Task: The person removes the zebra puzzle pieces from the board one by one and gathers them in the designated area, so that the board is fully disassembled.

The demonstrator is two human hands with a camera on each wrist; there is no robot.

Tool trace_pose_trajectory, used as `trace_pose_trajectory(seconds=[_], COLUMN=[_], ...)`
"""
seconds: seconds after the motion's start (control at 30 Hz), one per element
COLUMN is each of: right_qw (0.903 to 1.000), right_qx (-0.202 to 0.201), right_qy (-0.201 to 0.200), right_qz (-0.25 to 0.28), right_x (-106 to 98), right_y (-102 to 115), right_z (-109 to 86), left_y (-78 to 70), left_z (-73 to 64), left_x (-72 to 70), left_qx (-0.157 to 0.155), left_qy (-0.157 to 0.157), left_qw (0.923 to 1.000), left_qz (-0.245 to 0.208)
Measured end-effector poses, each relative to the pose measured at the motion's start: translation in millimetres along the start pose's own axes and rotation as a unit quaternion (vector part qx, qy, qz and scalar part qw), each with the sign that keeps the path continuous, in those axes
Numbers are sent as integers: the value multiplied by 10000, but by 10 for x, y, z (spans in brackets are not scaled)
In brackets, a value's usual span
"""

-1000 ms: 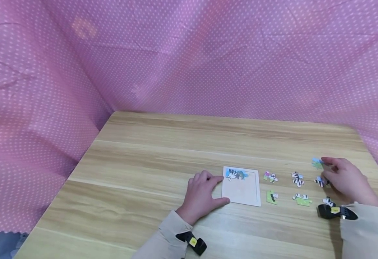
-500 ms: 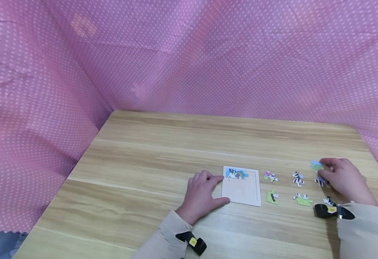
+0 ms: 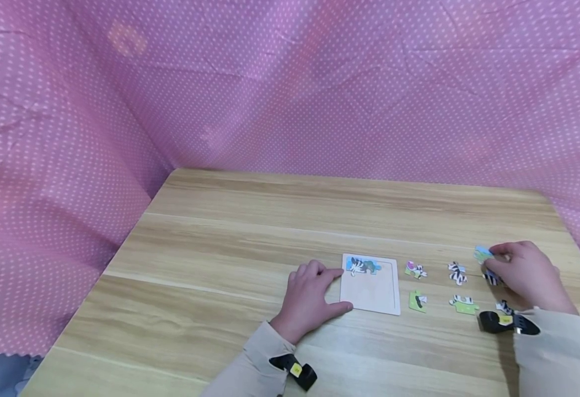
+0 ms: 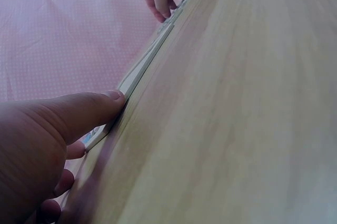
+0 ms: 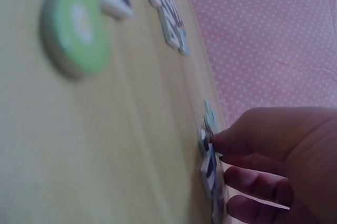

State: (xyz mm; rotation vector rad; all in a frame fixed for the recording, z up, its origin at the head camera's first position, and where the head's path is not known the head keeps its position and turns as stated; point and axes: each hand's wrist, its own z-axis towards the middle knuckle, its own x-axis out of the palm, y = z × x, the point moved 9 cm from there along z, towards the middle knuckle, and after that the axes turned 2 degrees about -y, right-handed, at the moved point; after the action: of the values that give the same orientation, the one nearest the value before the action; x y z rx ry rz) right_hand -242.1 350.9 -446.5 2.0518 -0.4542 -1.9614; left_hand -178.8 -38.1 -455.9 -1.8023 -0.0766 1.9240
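Note:
My left hand (image 3: 310,303) rests at the left side of a square puzzle board (image 3: 369,300), thumb and forefinger spread and touching its edge. In the left wrist view the thumb (image 4: 95,110) presses on the board's rim. A zebra-and-sky section (image 3: 363,266) fills the board's upper left; below it bare wood shows. At the right, my right hand (image 3: 530,275) pinches a blue-and-green puzzle piece (image 3: 482,254) between thumb and forefinger, at or just above the table. A striped piece (image 3: 492,278) lies partly hidden under this hand.
Between board and right hand lie several loose pieces: a pink-and-green one (image 3: 415,270), a green one (image 3: 417,301), a zebra one (image 3: 456,273) and a green-and-white one (image 3: 463,305). Another piece (image 3: 504,306) sits by the right wrist strap. Pink dotted cloth (image 3: 320,110) hangs behind the table.
The right hand has shifted slightly left, and the blue-and-green puzzle piece has moved left and turned a little with it. The left hand and board have stayed in place.

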Motion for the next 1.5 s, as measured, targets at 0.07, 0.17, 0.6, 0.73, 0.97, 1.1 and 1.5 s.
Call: trace_pose_trajectory(seconds=[0.07,0.17,0.6,0.73,0.97,1.1,1.5], right_qw=[10000,10000,9999,9999,9992,9988,9970], right_qx=[20,49,96,110,-93,-189,-512], right_qy=[-19,11,47,47,-120,-126,162], right_qz=[-13,-15,-68,0,375,436,562], right_x=[1,8,-3,-3,-45,-22,84], right_y=[8,11,9,5,189,350,804], right_z=[3,6,-2,3,-9,-31,-114], left_y=[0,1,-2,1,10,14,3], left_z=[2,3,0,1,9,10,15], left_x=[-1,1,3,5,-13,-5,-12], left_qx=[-5,-6,9,3,-2,2,20], left_qy=[-3,-5,-40,-26,-43,-32,-70], left_qw=[10000,10000,10000,10000,10000,10000,9999], left_qz=[-15,-21,-8,-12,-29,-65,-99])
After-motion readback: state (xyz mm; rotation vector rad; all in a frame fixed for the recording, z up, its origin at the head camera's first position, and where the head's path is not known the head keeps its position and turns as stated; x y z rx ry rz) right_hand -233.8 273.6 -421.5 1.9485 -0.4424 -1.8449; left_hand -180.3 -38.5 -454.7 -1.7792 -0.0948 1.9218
